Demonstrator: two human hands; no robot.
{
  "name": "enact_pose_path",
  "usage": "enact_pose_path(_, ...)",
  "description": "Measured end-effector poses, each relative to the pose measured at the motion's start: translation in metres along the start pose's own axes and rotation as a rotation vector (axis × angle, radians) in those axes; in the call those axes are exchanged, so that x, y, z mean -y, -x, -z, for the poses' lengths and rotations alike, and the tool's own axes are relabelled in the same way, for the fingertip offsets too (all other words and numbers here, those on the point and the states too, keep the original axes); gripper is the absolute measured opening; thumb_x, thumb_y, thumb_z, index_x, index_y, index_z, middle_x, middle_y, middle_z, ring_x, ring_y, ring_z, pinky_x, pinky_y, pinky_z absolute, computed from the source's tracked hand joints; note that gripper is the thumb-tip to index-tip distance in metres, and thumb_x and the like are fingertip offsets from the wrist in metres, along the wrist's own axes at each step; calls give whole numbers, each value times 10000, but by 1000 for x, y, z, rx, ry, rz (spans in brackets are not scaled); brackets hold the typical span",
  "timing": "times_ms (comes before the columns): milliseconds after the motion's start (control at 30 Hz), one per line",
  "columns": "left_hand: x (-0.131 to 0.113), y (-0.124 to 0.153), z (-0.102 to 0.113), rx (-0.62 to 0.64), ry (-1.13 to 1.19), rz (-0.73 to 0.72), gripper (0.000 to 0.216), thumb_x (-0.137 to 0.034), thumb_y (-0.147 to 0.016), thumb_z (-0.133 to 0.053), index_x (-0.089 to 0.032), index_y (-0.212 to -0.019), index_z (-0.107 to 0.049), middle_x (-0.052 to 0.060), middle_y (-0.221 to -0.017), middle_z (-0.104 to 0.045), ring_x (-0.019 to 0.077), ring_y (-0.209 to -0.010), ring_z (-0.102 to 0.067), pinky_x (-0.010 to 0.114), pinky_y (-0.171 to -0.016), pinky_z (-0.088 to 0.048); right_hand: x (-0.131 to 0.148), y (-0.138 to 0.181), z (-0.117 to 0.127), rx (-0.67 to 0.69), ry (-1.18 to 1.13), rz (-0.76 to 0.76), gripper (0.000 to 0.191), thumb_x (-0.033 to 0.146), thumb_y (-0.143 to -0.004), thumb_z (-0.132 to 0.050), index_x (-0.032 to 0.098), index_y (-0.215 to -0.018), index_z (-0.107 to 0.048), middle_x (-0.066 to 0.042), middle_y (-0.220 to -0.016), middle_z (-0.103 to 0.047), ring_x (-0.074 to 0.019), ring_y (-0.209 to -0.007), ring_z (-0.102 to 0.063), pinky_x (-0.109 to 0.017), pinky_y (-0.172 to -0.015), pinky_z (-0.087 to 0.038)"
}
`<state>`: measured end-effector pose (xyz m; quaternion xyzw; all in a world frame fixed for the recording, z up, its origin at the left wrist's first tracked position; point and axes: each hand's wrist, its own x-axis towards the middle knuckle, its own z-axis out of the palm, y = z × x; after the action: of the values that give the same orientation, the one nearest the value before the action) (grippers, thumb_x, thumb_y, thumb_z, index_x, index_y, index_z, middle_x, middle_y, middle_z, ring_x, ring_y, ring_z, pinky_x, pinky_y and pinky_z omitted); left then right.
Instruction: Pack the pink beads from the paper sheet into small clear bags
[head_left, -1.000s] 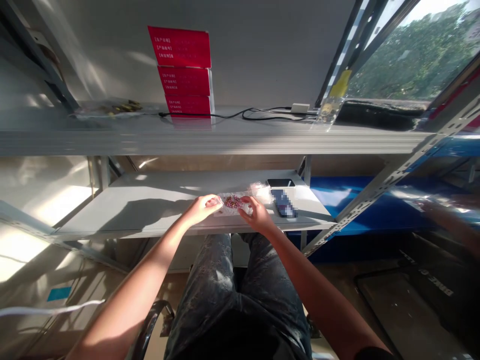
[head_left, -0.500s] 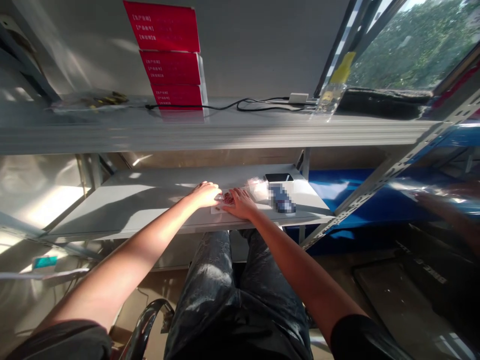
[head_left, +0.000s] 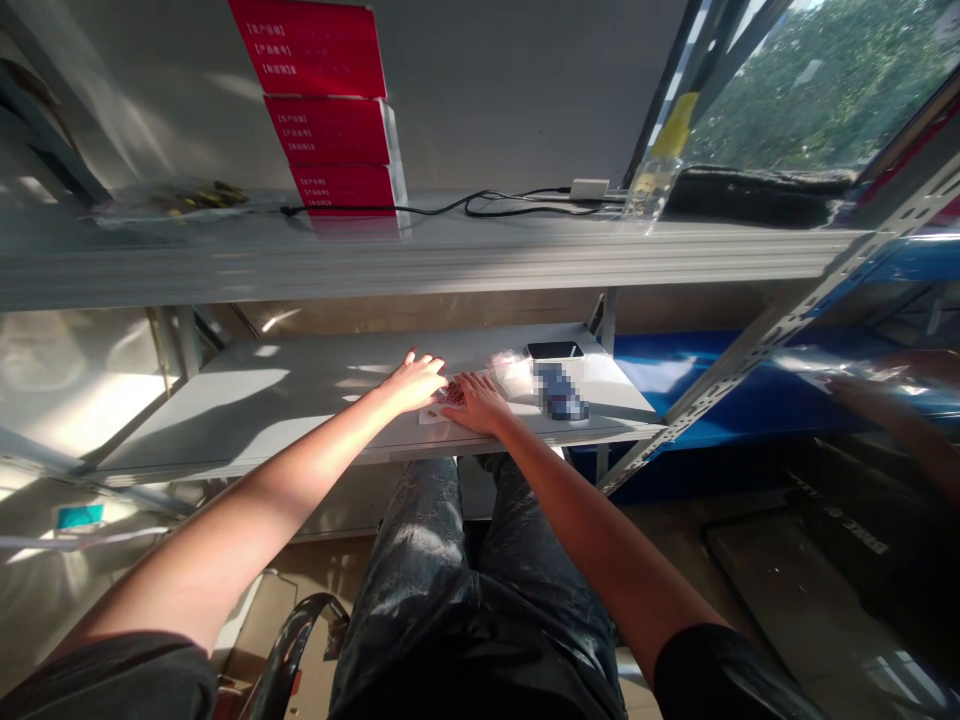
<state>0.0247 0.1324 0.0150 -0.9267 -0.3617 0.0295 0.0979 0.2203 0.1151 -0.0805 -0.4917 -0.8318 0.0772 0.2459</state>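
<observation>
On the lower white shelf lies a small clear packet of reddish-brown bits (head_left: 453,393), partly covered by my right hand. My right hand (head_left: 480,404) rests flat over its right side, fingers stretched out to the left. Just left of the packet is my left hand (head_left: 415,383), its fingers spread and lifted a little, with nothing visible in them. A pale sheet or flap (head_left: 429,414) shows under the packet's near edge. Beyond my right hand sits a crumpled clear plastic bag (head_left: 511,372), whose contents I cannot make out.
A phone (head_left: 555,351) and a blurred-out dark blue item (head_left: 562,393) lie on the lower shelf's right. The upper shelf's edge (head_left: 420,262) overhangs, bearing red boxes (head_left: 330,130), a cable and a yellow-topped bottle (head_left: 660,160). Another person's hand (head_left: 862,392) is at far right.
My left hand's fingers have lifted and spread, coming away from the packet's left side. The right hand stays in place on the packet. The view has shifted slightly.
</observation>
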Motion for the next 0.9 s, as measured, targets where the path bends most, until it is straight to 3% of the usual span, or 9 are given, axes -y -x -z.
enact_pose_path(167,11,2,-2,-85,438,76,273,-234,-847,-707,-190,-1113,-757,117,-1261,-625,265,-1156,-506,401,-1043,-384,0,0,0,15,0,0,752,700,-901,-584,181,-1438,-488,-162,-1446,-527,-336,-1378,-421,-502,-1189,-233)
enact_pose_path(333,25,1,-7,-150,1030,243,287,-260,-784,-797,-98,-1016,-746,86,-1116,-716,215,-1049,-551,355,-1023,-409,-2,0,-4,27,5,-25,801,713,-897,-574,181,-1483,-453,-170,-1533,-461,-357,-1442,-366,-523,-1210,-209)
enact_pose_path(500,33,6,-16,-188,1335,400,505,-451,-1000,-585,-33,-1283,-585,129,-1127,-716,165,-939,-597,346,-865,-524,-3,-1,-5,29,10,-34,822,702,-894,-581,164,-1498,-436,-172,-1547,-453,-355,-1453,-361,-507,-1223,-201)
enact_pose_path(700,36,12,-24,-216,1736,542,558,-553,-1076,-287,-109,-1355,-479,106,-1121,-701,196,-982,-621,414,-877,-545,-1,0,-1,11,-16,-45,842,702,-865,-618,162,-1486,-445,-180,-1505,-491,-362,-1410,-408,-497,-1195,-250)
enact_pose_path(800,33,15,-29,-232,1935,599,537,-570,-1047,-401,-161,-1392,-451,89,-1140,-688,209,-1027,-608,408,-875,-525,-1,0,-1,8,-28,-64,885,705,-852,-633,150,-1506,-417,-188,-1537,-457,-367,-1426,-391,-492,-1195,-257)
enact_pose_path(900,27,18,-35,-270,1948,582,482,-419,-1012,-585,-185,-1409,-444,93,-1205,-667,195,-1058,-593,372,-865,-506,-1,1,-1,-3,-43,-71,901,706,-852,-633,149,-1519,-396,-184,-1541,-457,-358,-1433,-389,-480,-1201,-259)
